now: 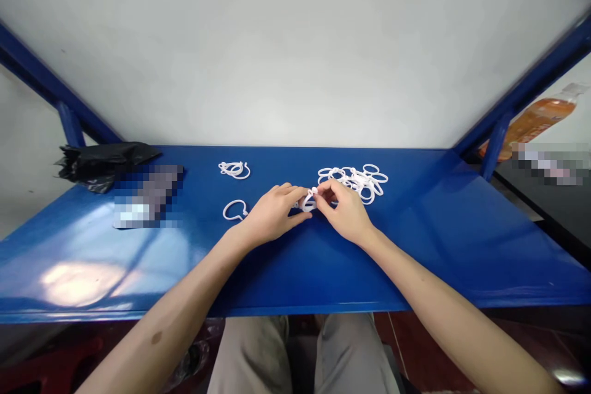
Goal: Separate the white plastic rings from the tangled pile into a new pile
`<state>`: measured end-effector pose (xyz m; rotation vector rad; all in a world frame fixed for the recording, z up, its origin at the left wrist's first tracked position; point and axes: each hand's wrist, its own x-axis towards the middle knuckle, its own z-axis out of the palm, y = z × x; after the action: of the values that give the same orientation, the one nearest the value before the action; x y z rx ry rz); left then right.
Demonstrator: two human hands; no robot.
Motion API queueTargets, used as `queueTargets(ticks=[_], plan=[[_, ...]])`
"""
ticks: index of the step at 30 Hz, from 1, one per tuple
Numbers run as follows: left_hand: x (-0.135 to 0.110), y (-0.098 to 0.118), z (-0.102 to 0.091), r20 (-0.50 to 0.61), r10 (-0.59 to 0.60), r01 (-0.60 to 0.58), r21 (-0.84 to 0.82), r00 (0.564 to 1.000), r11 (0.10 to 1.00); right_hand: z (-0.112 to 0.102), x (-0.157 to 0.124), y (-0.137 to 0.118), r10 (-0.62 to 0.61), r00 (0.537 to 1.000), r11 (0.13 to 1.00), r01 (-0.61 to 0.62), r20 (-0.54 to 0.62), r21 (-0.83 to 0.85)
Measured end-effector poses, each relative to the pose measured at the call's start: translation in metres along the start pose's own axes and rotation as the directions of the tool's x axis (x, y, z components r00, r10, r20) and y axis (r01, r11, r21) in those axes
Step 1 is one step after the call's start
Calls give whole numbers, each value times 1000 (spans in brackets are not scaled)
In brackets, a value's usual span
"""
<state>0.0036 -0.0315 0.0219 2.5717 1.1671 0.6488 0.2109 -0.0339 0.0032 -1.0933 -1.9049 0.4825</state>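
Both my hands meet at the middle of the blue table (415, 240). My left hand (272, 215) and my right hand (344, 209) each pinch the same white plastic ring (308, 200) between fingertips. A heap of several white rings (357, 178) lies just behind my right hand. One single white ring (234, 210) rests left of my left hand. A small stack of white rings (234, 169) lies further back on the left.
A crumpled black plastic bag (104, 163) sits at the table's back left, beside a blurred flat object (145, 196). An orange drink bottle (535, 118) lies beyond the blue frame post (496, 141) at right. A white wall rises behind the table.
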Motion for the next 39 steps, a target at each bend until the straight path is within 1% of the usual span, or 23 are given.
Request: queueTargets(ticks=[3, 6, 9, 11, 14, 16, 18, 20, 21, 23, 25, 26, 28, 31, 33, 36, 39], plan=[[1, -2, -1, -44, 14, -17, -63, 999, 998, -4, 1, 3, -87, 995, 994, 83, -58, -65], [1, -5, -5, -89, 18, -30, -143, 996, 989, -7, 3, 7, -200, 975, 972, 184, -99, -149], [2, -7, -8, -131, 31, -55, -186, 991, 981, -8, 3, 9, -266, 961, 935, 239, -72, -263], [3, -7, -7, -148, 11, -47, -238, 989, 970, -8, 3, 7, -296, 955, 905, 270, -32, -328], [4, -4, -6, -141, -81, 30, -333, 987, 943, -8, 1, 0, -286, 958, 885, 274, 24, -375], [5, -4, -5, -124, -155, 97, -383, 980, 919, -10, 1, -5, -240, 970, 903, 238, 40, -357], [5, -6, -4, -117, -197, 136, -394, 973, 909, -11, 1, -8, -200, 979, 924, 202, 40, -324], [4, -11, -4, -144, -181, 123, -340, 973, 932, -12, 1, -6, -195, 980, 926, 195, 32, -324], [4, -13, -3, -164, -154, 104, -278, 974, 955, -11, 0, -4, -208, 978, 918, 206, 30, -339], [3, -18, -3, -191, -90, 70, -107, 977, 992, -10, 0, 1, -242, 970, 891, 235, 31, -388], [1, -17, -4, -217, -53, 64, 44, 975, 997, -8, -2, 5, -269, 963, 871, 255, 27, -421], [1, -15, -5, -233, -50, 70, 78, 971, 995, -7, -2, 6, -277, 961, 868, 258, 16, -424], [2, -8, -8, -254, -70, 86, 50, 965, 995, -5, -3, 6, -288, 957, 881, 254, -27, -400], [4, 5, -9, -208, -131, 113, -94, 969, 989, -3, -4, 3, -277, 954, 919, 227, -118, -323], [7, 10, -5, -178, -158, 123, -191, 971, 974, -2, -5, 1, -261, 953, 940, 215, -151, -265], [8, 10, 5, -188, -180, 117, -306, 966, 945, 0, -6, -1, -272, 953, 951, 243, -137, -192], [6, 8, 14, -229, -169, 84, -341, 959, 936, 2, -7, -4, -294, 951, 951, 281, -95, -128]])
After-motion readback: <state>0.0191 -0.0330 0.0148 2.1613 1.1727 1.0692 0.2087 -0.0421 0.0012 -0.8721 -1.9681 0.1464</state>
